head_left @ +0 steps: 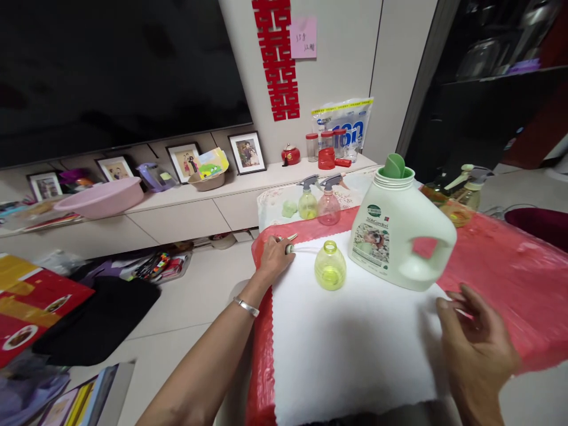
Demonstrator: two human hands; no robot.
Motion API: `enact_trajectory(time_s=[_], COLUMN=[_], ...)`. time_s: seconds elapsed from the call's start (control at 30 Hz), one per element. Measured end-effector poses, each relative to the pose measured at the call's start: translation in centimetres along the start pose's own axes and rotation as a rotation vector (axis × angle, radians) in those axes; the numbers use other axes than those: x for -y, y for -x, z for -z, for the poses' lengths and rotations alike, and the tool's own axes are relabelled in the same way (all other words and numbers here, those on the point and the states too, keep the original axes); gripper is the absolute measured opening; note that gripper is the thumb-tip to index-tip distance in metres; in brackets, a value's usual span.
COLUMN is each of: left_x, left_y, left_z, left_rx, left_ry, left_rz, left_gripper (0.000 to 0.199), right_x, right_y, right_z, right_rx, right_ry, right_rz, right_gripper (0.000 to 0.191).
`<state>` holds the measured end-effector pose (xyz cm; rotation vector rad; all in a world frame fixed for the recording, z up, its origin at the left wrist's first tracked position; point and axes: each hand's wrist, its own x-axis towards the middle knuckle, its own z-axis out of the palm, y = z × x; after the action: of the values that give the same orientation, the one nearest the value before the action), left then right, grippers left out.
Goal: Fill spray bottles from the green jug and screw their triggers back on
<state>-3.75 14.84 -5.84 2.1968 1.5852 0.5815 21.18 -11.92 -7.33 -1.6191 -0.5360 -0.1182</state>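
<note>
My left hand (274, 255) is closed around a spray head (290, 249), mostly hidden by my fingers, at the left edge of the white cloth (355, 337). A thin clear tube runs from it toward a yellow-green bottle (330, 269). That bottle stands upright with its neck uncapped and a little yellowish liquid at the bottom. Over the cloth's right edge, my right hand (479, 337) is open, thumb and fingers apart, holding nothing. Between the hands, a large pale green jug (408, 236) stands with a green measuring cup (394, 167) set in its mouth.
Behind stand a green spray bottle (307, 204) and a pink one (329, 207), with a pale green lump (289, 208) beside them. Red plastic sheeting (510, 278) covers the table. At right is another spray bottle (471, 192). A long cabinet (186, 210) runs along the wall.
</note>
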Motion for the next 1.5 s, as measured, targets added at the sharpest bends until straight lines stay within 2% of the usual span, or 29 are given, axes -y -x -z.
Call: enact_trajectory(time_s=[0.1, 0.2, 0.3, 0.4, 0.5, 0.67, 0.77, 0.9, 1.0, 1.1, 1.27, 1.5], left_x=[-0.1, 0.1, 0.6, 1.0, 0.6, -1.9, -3.9, -5.8, -6.7, -7.3, -8.0, -8.9], left_y=[0.7, 1.4, 1.7, 1.6, 1.5, 1.9, 2.5, 2.7, 2.3, 1.8, 1.1, 1.1], left_z=[0.3, 0.7, 1.3, 2.1, 3.4, 6.3, 8.1, 9.5, 9.9, 10.3, 10.9, 10.0], left_rx=[-0.021, -0.057, -0.119, -0.21, -0.276, -0.326, -0.406, -0.669, -0.835, -0.942, -1.025, -1.012], left_ry=[0.002, 0.037, 0.101, 0.19, 0.285, 0.349, 0.278, 0.025, -0.118, -0.188, -0.248, -0.265], left_rz=[-0.042, -0.087, -0.114, -0.121, -0.147, -0.297, -0.453, -0.678, -0.756, -0.781, -0.855, -1.021], left_gripper=[0.023, 0.022, 0.02, 0.015, 0.02, 0.024, 0.023, 0.024, 0.024, 0.024, 0.025, 0.032], right_x=[-0.4, -1.1, -1.6, -1.6, -1.4, -1.2, -1.2, -1.3, -1.3, -1.2, -1.2, -1.3], right_y=[1.4, 1.9, 1.7, 1.3, 1.2, 1.0, 0.8, 0.7, 0.7, 0.7, 0.7, 0.7], right_z=[-0.8, -1.3, -1.2, -0.9, -0.7, -0.8, -0.8, -0.9, -0.9, -0.9, -0.8, -0.7], right_rx=[0.092, 0.233, 0.333, 0.36, 0.375, 0.416, 0.426, 0.436, 0.447, 0.447, 0.446, 0.458], right_ry=[-0.134, -0.12, -0.088, -0.06, -0.039, -0.003, 0.007, 0.016, 0.018, 0.024, 0.026, 0.019], right_rz=[-0.076, -0.078, -0.078, -0.076, -0.065, -0.021, 0.009, 0.041, 0.07, 0.101, 0.125, 0.128], right_gripper=[0.072, 0.063, 0.064, 0.065, 0.064, 0.06, 0.059, 0.057, 0.055, 0.052, 0.048, 0.047])
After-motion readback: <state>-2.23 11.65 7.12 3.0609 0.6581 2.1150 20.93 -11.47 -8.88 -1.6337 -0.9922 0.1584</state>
